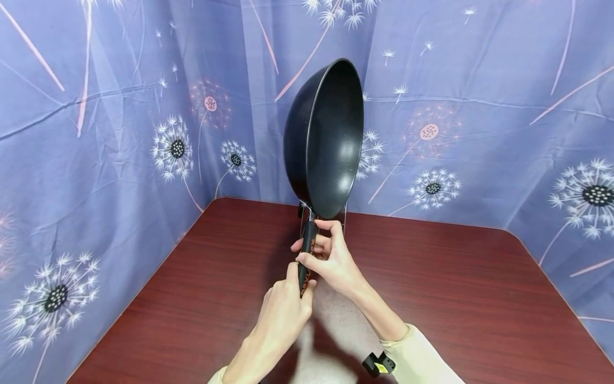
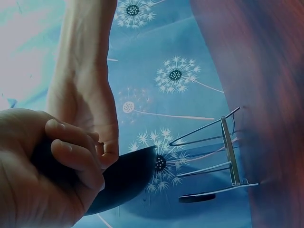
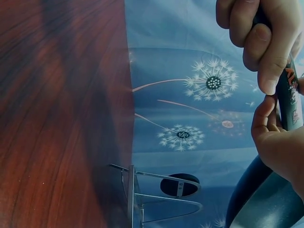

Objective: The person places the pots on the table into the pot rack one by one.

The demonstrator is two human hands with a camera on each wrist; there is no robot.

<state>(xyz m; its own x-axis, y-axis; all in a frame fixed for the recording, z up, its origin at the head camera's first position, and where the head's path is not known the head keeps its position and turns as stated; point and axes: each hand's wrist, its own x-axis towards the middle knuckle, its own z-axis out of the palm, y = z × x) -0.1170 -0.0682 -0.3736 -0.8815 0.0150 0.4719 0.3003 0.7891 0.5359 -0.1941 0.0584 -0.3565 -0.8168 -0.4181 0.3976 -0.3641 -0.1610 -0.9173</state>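
Observation:
A black wok [image 1: 336, 138] is held up over the table, its bowl on edge and its hollow side turned to the right. Its black handle [image 1: 309, 240], with an orange pattern, points down toward me. My left hand [image 1: 283, 306] grips the lower end of the handle, with the curled fingers [image 2: 73, 149] showing in the left wrist view. Higher up, close under the bowl, my right hand [image 1: 336, 261] pinches the handle between thumb and fingers. Behind the wok stands a metal wire rack [image 2: 229, 152], mostly hidden in the head view.
The rack bears a black oval pad [image 3: 179, 185] on one side. Under everything is a reddish-brown wooden table [image 1: 441, 288] with a pale glare in front. Blue dandelion-print curtains [image 1: 455, 69] hang around its back and sides. A small black camera [image 1: 379, 365] sits at my right cuff.

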